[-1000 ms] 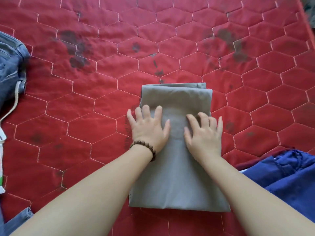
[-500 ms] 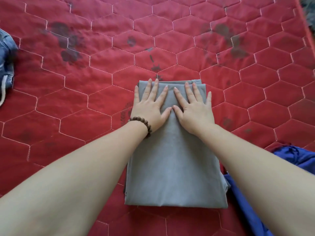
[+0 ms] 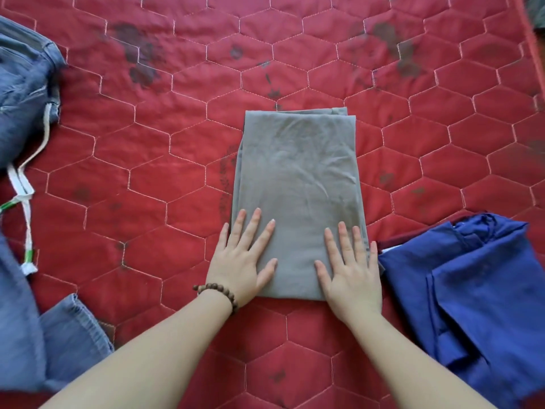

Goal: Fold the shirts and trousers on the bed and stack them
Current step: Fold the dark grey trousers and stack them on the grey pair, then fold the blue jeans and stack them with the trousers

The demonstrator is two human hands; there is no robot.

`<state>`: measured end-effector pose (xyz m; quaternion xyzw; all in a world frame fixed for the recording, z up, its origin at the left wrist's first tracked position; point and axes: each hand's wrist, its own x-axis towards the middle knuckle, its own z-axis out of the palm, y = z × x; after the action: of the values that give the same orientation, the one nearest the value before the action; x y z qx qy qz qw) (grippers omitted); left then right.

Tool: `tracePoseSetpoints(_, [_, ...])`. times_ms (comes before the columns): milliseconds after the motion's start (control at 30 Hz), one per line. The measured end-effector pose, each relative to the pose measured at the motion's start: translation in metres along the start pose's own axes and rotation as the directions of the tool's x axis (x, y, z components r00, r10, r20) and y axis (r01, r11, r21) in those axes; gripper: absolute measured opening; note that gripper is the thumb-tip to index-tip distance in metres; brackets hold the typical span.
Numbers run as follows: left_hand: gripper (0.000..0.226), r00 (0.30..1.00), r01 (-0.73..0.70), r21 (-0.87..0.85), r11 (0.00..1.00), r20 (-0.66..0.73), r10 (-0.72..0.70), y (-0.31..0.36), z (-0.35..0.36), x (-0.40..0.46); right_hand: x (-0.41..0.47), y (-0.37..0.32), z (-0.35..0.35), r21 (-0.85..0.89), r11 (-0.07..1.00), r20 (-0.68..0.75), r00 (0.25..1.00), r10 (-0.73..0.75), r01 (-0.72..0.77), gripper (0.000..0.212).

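Observation:
A grey garment (image 3: pixel 298 178) lies folded into a long rectangle in the middle of the red quilted bed (image 3: pixel 147 160). My left hand (image 3: pixel 243 261), with a wooden bead bracelet on the wrist, rests flat on its near left corner, fingers spread. My right hand (image 3: pixel 349 268) lies flat on its near right corner, fingers straight. A crumpled dark blue garment (image 3: pixel 472 290) lies right of the grey one, touching its near right edge. Blue denim trousers (image 3: pixel 23 84) with a white drawstring lie at the left edge, and more denim (image 3: pixel 59 338) shows at the near left.
The red quilt carries dark stains at the far left (image 3: pixel 138 57) and far right (image 3: pixel 398 51). The bed's right edge (image 3: pixel 530 39) runs down the top right corner. Bare quilt stretches beyond the grey garment and between it and the denim.
Both hands have slid along the grey garment from its far end back to its near end, staying flat on the cloth. The view has pulled back, showing more denim and blue cloth.

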<state>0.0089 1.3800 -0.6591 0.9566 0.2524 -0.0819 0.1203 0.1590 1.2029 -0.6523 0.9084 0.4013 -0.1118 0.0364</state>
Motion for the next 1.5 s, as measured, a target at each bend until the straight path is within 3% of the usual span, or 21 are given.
tracePoseSetpoints(133, [0.069, 0.993, 0.060, 0.042, 0.997, 0.100, -0.064, 0.008, -0.016, 0.000, -0.002, -0.008, -0.016, -0.004, 1.000, 0.083, 0.996, 0.020, -0.019, 0.060])
tracePoseSetpoints(233, [0.070, 0.981, 0.153, -0.011, 0.988, 0.119, -0.150, 0.012, -0.044, -0.013, -0.004, -0.021, -0.044, 0.052, 0.992, 0.086, 0.990, 0.109, -0.114, 0.059])
tracePoseSetpoints(533, [0.070, 0.945, 0.318, -0.151, 0.936, -0.030, -0.326, -0.049, -0.189, -0.096, -0.035, -0.119, -0.181, 0.222, 0.968, -0.083, 0.987, 0.137, -0.116, 0.055])
tracePoseSetpoints(633, [0.071, 0.931, 0.345, -0.163, 0.924, -0.067, -0.360, -0.085, -0.240, -0.135, -0.059, -0.165, -0.225, 0.237, 0.965, -0.067, 0.989, 0.129, -0.110, 0.055])
tracePoseSetpoints(767, [0.072, 0.911, 0.366, -0.192, 0.911, -0.126, -0.392, -0.127, -0.298, -0.190, -0.100, -0.225, -0.276, 0.336, 0.941, -0.087, 0.993, 0.083, -0.049, 0.054])
tracePoseSetpoints(1133, [0.073, 0.802, 0.478, -0.241, 0.845, -0.273, -0.532, -0.169, -0.411, -0.328, -0.177, -0.313, -0.379, 0.311, 0.940, -0.074, 0.989, -0.126, 0.143, 0.052])
tracePoseSetpoints(1500, [0.074, 0.727, 0.554, -0.243, 0.796, -0.325, -0.605, -0.185, -0.436, -0.451, -0.251, -0.356, -0.373, 0.334, 0.903, -0.063, 0.963, -0.263, 0.269, 0.046])
